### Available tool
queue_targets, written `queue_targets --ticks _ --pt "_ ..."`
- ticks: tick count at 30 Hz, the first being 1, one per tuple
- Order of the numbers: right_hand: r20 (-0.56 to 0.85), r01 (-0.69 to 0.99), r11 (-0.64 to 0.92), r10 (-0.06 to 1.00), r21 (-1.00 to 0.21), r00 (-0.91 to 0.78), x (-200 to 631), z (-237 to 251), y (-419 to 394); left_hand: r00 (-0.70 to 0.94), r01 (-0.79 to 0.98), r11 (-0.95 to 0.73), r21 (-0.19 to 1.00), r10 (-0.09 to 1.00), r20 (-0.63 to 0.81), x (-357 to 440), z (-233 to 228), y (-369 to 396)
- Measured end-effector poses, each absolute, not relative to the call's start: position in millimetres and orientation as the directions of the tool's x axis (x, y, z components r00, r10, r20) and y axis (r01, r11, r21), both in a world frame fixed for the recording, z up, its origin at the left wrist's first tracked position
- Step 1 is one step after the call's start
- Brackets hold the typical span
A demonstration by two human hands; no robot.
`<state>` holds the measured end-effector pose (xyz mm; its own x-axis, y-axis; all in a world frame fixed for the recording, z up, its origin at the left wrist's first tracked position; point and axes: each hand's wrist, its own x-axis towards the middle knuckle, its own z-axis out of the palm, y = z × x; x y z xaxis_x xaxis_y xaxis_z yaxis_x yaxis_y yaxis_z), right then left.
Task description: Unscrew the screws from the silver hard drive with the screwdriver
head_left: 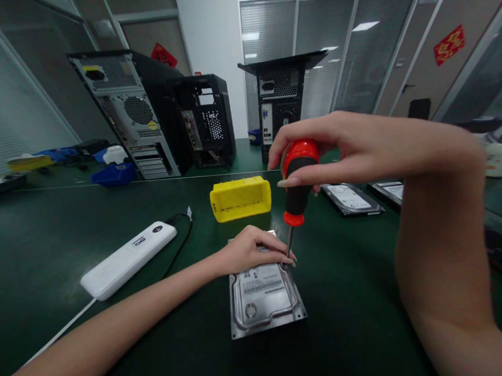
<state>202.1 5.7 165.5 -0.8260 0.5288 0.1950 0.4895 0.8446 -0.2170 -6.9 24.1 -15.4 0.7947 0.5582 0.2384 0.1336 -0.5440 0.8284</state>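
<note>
Three boxy computer towers (136, 113) stand at the far edge of a smooth dark-green table (365, 318) in a glass-walled room. A flat metal drive (264, 300) lies mid-table, the left hand (251, 249) pressing it. The right hand (352, 148) grips a red-black screwdriver (297, 190) upright, its tip at the drive's corner.

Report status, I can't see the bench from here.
Right hand grips screwdriver, tip on hard drive. Left hand steadies drive. Yellow tray beyond, not in the way.
</note>
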Motion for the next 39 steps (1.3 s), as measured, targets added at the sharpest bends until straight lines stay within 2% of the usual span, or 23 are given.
queue_targets --ticks 11,20,28,31,36,39 --pt "0.187 0.484 0.852 0.518 -0.203 -0.835 199 164 4 0.808 0.124 -0.552 0.824 0.538 0.239 -8 -13 22" --pt "0.176 0.462 0.847 0.513 -0.263 -0.840 197 166 1 0.789 0.171 -0.550 0.817 0.573 0.221 -7 -10 19" --pt "0.144 0.514 0.817 0.560 -0.264 -0.816 192 170 -3 0.803 0.164 -0.552 0.817 0.556 0.214 -10 -7 18" --pt "0.122 0.511 0.818 0.554 -0.264 -0.824 198 171 -3 0.808 0.148 -0.583 0.799 0.537 0.242 -11 -10 19" --pt "0.151 0.434 0.858 0.484 -0.273 -0.862 206 170 0 0.812 0.125 -0.595 0.794 0.522 0.262 -12 -13 20" --pt "0.136 0.436 0.848 0.491 -0.302 -0.860 204 167 2 0.814 0.138 -0.593 0.793 0.524 0.250 -13 -12 20"
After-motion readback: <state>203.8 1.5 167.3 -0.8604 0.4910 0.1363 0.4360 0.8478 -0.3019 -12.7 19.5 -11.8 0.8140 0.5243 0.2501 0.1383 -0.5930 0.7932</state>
